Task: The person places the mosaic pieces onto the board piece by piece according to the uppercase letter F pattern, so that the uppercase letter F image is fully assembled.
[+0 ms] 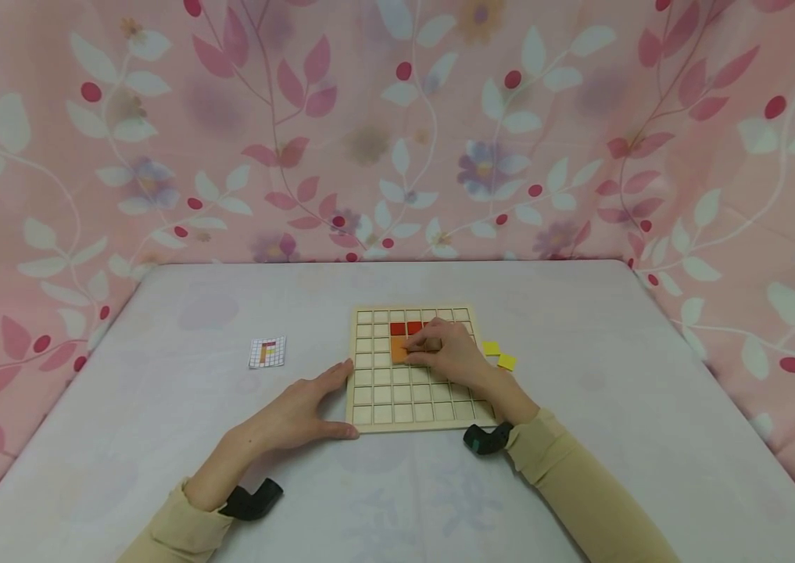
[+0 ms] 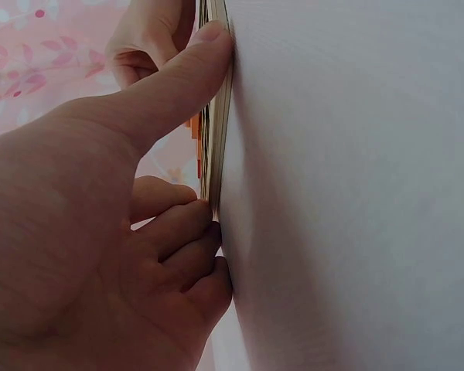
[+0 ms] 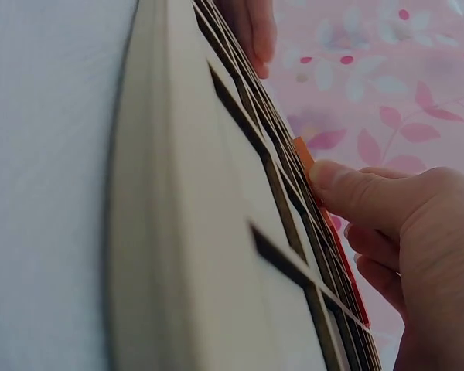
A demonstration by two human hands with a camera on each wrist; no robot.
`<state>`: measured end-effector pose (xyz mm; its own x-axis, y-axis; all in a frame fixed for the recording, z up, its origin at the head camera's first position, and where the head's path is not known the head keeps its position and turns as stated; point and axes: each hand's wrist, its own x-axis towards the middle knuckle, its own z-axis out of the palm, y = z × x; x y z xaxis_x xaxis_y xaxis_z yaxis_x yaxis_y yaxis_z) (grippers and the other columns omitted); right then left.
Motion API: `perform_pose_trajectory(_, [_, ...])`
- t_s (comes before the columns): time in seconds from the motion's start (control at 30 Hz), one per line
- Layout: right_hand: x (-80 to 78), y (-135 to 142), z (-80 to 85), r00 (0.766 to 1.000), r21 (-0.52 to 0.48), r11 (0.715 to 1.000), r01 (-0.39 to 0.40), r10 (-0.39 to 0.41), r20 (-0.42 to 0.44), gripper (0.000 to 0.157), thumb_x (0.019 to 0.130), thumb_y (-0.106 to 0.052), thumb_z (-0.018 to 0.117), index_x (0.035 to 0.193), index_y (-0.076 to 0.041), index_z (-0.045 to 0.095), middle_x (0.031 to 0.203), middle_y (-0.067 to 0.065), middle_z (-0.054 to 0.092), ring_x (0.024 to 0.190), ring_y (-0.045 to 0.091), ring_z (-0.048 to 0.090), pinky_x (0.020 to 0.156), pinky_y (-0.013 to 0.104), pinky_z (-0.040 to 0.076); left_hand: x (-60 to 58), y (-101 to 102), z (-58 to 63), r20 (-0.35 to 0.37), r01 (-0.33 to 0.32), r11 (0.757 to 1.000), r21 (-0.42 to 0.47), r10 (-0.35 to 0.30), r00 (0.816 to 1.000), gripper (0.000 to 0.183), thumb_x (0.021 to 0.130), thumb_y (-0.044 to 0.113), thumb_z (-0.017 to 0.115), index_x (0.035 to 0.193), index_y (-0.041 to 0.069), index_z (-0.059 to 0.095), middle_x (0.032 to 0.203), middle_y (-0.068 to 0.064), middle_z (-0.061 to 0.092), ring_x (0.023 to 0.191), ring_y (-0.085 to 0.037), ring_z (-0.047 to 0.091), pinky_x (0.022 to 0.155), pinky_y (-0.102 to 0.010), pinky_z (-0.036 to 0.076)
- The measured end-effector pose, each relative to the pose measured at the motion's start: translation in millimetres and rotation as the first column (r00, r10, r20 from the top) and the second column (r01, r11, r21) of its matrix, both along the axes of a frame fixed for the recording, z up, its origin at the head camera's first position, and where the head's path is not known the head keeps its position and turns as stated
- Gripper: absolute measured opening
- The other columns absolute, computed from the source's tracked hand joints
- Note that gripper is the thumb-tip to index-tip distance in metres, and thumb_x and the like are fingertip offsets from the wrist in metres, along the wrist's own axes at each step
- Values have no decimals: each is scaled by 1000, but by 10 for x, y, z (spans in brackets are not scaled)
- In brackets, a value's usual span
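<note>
A wooden grid board point(image 1: 372, 427) lies flat on the table. My left hand point(image 1: 291, 414) braces its near left corner, fingers along the left edge and thumb at the front edge. Over the upper middle of the grid, my right hand point(image 1: 453, 356) pinches an orange tile point(image 1: 398, 356) between thumb and fingers, low at the board's surface. In the right wrist view the thumb touches that orange tile point(image 3: 303, 152). Red tiles point(image 1: 398, 328) sit in a row just beyond the orange; the right hand partly hides this row.
Two yellow tiles point(image 1: 506, 362) lie on the table right of the board, partly beside the right hand. A small printed card point(image 1: 267, 353) with a coloured grid pattern lies to the left. A floral cloth point(image 1: 397, 156) hangs behind the white-covered table point(image 1: 193, 328).
</note>
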<state>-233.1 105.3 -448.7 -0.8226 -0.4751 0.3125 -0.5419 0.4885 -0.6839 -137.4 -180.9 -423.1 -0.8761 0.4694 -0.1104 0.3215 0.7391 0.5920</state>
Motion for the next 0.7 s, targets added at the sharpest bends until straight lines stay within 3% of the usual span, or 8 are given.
perform_pose_trajectory(0.17, [-3,-2,-11,999,7,1000,-15,15,-44,20,78,-21,87,96,-17,80,92,-7,70,81,11,57,68,25,43,-1,-3,-2,-2,3,1000,7,-3,1000,102,79,50,81,157,10,31,161,-9,34,148,-29,34,117,-50,32])
perform_pose_trajectory(0.7, [-12,5,-24,998,17,999,-31,32,-59,22,75,-24,88,95,-18,80,90,-11,71,78,11,53,67,25,40,-15,-3,-22,2,6,1000,9,-6,1000,102,79,52,81,158,11,30,162,-8,33,148,-28,32,118,-49,31])
